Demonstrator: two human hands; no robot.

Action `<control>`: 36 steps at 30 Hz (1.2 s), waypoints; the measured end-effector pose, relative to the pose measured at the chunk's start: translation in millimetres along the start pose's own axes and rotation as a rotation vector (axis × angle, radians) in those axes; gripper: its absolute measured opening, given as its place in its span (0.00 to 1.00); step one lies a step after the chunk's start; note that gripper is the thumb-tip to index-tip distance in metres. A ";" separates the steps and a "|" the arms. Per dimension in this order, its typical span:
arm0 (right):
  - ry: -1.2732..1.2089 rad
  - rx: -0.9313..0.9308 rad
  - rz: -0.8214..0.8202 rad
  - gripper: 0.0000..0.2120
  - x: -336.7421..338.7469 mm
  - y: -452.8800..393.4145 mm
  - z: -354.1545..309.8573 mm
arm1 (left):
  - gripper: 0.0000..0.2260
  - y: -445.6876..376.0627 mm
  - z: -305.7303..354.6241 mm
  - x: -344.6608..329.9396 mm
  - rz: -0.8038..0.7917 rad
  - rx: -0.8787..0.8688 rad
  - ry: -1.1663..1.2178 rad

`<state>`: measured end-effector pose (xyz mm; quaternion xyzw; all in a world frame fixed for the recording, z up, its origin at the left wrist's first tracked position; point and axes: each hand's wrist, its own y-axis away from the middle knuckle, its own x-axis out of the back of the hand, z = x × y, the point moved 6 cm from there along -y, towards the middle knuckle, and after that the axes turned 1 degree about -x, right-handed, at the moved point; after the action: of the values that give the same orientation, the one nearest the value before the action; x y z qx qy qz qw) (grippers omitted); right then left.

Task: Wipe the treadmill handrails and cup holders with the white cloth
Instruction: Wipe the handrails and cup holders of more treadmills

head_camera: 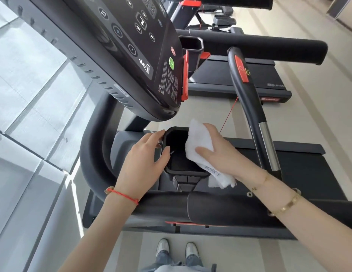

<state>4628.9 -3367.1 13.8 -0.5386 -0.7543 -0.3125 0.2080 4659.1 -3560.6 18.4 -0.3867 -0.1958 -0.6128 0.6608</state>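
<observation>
A black square cup holder (176,161) sits below the treadmill console, just beyond the padded near handrail (220,213). My right hand (220,152) grips the folded white cloth (198,140) against the holder's right rim, thumb on the cloth; a tagged corner of the cloth hangs down near my wrist. My left hand (145,161) steadies the holder's left rim, fingers curled over its edge and thumb at the inner wall. A second cup holder (192,48) shows at the far side of the console. A centre handlebar (247,107) with a red button and metal grip sensor runs on the right.
The slanted console (132,52) hangs close above the near cup holder. A red safety cord (229,114) runs down beside my right hand. The far handrail (269,48), another treadmill's deck and the pale floor lie beyond. Glass panels are on the left; my shoes stand below.
</observation>
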 end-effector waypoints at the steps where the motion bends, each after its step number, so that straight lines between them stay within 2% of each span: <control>1: -0.033 -0.018 0.016 0.30 -2.1 7.1 1.4 | 0.20 -0.1 0.0 -0.3 -0.001 -0.004 -0.003; 6: -0.168 -0.044 0.044 0.24 18.8 39.6 2.9 | 0.20 -1.0 -2.4 -0.8 -0.004 -0.021 -0.005; 8: -0.064 0.001 0.060 0.24 28.6 53.0 -0.2 | 0.19 -0.7 -2.8 -0.1 0.004 -0.029 -0.002; 11: 0.071 0.169 0.050 0.24 26.7 71.3 -17.2 | 0.17 -0.5 -0.6 1.7 0.026 -0.043 0.047; 15: 0.300 0.322 -0.146 0.21 -14.1 70.5 -33.8 | 0.17 -0.4 0.7 4.0 0.034 -0.031 0.072; 17: 0.447 0.376 -0.183 0.19 -31.2 60.0 -41.8 | 0.17 -0.4 0.7 4.0 0.029 -0.023 0.079; 24: 0.510 0.491 -0.135 0.15 -11.9 63.2 -30.7 | 0.17 0.0 1.6 3.6 0.005 -0.023 0.061; 27: 0.484 0.503 -0.126 0.15 0.2 70.2 -24.5 | 0.17 -0.7 2.8 3.7 -0.002 -0.031 0.063; 31: 0.561 0.473 -0.128 0.14 -29.6 53.3 -45.2 | 0.17 -1.6 1.8 2.0 -0.003 -0.036 0.054; 36: 0.502 0.448 -0.125 0.14 -31.3 52.2 -46.5 | 0.17 -1.4 1.1 1.6 -0.005 -0.027 0.057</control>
<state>4687.4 -3409.0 39.7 -0.3387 -0.7610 -0.2741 0.4807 4658.2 -3560.7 20.6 -0.3776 -0.1693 -0.6277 0.6593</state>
